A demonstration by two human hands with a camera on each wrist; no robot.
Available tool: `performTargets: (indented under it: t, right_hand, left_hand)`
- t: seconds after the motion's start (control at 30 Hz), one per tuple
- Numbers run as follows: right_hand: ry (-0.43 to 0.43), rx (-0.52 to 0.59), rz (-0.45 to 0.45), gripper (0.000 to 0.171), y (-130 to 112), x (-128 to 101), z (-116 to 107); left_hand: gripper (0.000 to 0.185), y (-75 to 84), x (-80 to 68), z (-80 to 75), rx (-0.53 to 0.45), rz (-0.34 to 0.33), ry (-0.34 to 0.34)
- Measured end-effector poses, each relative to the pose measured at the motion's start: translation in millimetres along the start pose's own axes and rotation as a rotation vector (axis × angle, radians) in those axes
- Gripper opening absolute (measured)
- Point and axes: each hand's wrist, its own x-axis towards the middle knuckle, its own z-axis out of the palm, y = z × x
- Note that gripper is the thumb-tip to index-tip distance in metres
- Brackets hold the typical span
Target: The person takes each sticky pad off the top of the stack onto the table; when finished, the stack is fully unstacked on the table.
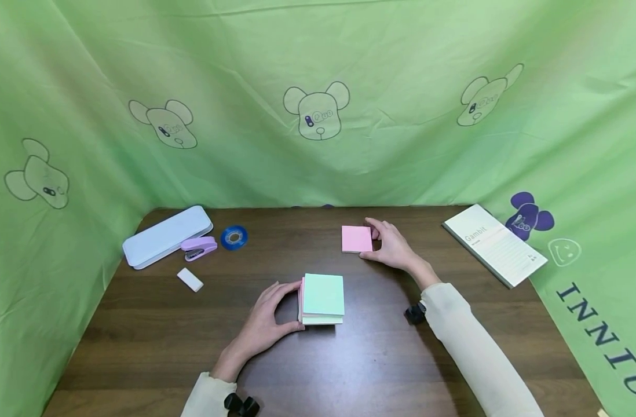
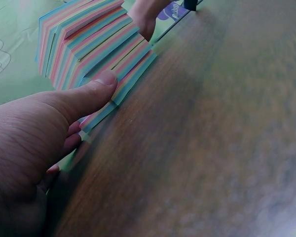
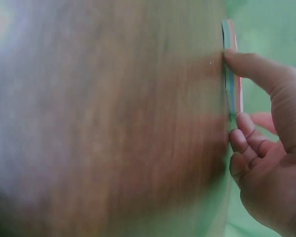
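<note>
A tall stack of sticky notes (image 1: 323,294), mint green on top, stands near the middle of the table. The left wrist view shows its many pastel layers, slightly offset from one another. My left hand (image 1: 266,315) grips its lower left side, with the thumb (image 2: 104,85) on the near edge. Farther back and to the right lies a thin pad of sticky notes (image 1: 357,239), pink on top. My right hand (image 1: 393,246) holds this pad by its right side between thumb and fingers. In the right wrist view the pad's striped edge (image 3: 232,94) shows beside the thumb.
At the back left are a pale blue case (image 1: 167,237), a purple stapler (image 1: 199,247), a roll of blue tape (image 1: 234,237) and a white eraser (image 1: 190,279). A notepad (image 1: 492,243) lies at the right edge. Green cloth (image 1: 318,168) hangs around the table (image 1: 401,359).
</note>
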Motion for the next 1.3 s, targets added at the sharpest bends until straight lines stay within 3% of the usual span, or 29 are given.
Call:
performTargets:
  t: [0.23,0.57,1.03,1.3]
  right_hand:
    - [0.063,0.011,0.072,0.071,0.0,-0.1,1.7]
    - [0.053,-0.023,0.174,0.074,-11.4,15.0,0.7]
    - [0.057,-0.026,0.188,0.075,-11.8,18.8,3.1]
    - [0.052,0.01,0.164,0.089,-9.1,12.1,1.5]
  left_hand:
    - [0.09,0.6,-0.4,0.4,0.001,-0.001,0.008]
    - [0.091,1.9,-0.3,0.4,-0.016,-0.038,-0.014]
    - [0.091,1.2,-1.1,0.0,-0.009,-0.035,-0.003]
    - [0.09,-0.2,-0.3,0.9,0.009,0.006,0.009]
